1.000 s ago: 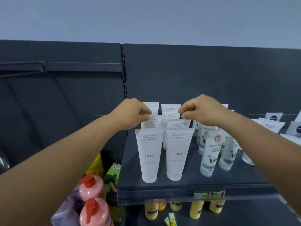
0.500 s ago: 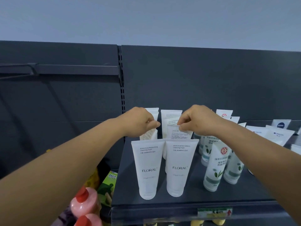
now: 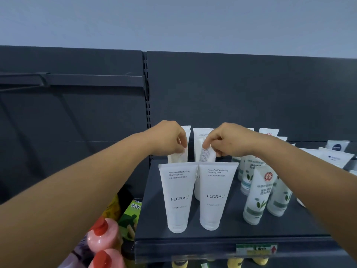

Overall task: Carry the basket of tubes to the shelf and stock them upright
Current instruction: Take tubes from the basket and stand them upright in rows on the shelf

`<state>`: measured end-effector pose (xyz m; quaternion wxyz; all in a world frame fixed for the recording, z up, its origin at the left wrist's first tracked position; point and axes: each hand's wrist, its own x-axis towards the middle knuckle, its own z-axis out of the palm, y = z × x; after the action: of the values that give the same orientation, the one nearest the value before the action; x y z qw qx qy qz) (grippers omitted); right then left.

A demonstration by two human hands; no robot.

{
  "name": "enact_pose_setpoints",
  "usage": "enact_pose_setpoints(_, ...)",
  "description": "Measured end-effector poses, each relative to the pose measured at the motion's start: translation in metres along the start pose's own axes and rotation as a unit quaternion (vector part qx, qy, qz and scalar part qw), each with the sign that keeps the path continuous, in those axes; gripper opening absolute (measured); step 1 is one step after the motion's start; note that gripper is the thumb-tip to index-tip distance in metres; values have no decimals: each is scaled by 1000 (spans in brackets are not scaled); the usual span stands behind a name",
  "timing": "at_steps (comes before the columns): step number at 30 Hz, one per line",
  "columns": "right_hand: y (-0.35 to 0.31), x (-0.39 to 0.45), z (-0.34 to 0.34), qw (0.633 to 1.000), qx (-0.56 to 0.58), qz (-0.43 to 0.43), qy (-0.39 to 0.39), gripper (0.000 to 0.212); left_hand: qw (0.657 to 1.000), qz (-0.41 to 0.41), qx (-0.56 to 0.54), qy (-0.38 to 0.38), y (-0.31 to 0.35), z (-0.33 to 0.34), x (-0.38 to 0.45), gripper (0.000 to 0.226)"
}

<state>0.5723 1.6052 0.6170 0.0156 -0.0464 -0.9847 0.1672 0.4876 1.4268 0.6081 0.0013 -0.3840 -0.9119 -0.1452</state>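
Both hands have lowered: left hand and right hand each pinch, seemingly seating, second-row white tubes at 12 o'clock.

Dark grey slotted back panels (a bare rail at left) under a pale wall.

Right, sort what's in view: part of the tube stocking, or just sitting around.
Job: left hand pinching a white tube; right hand pinching another tube; two front FLORAL tubes; shelf.
Around: green-leaf tubes; pink pump bottles; green box.
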Motion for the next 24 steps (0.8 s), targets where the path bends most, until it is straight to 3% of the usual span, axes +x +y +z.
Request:
enact_pose_setpoints(6,7,5,2,992,-101,-63,33,18,1000,-1,-1,31,-3,1,-3,31)
enact_pose_setpoints(13,9,15,7,994,-32,-51,87,7,999,-16,-8,31,-6,0,-4,20)
enact_pose_setpoints(24,23,11,5,998,13,6,66,11,999,-25,-5,41,-7,1,-4,20)
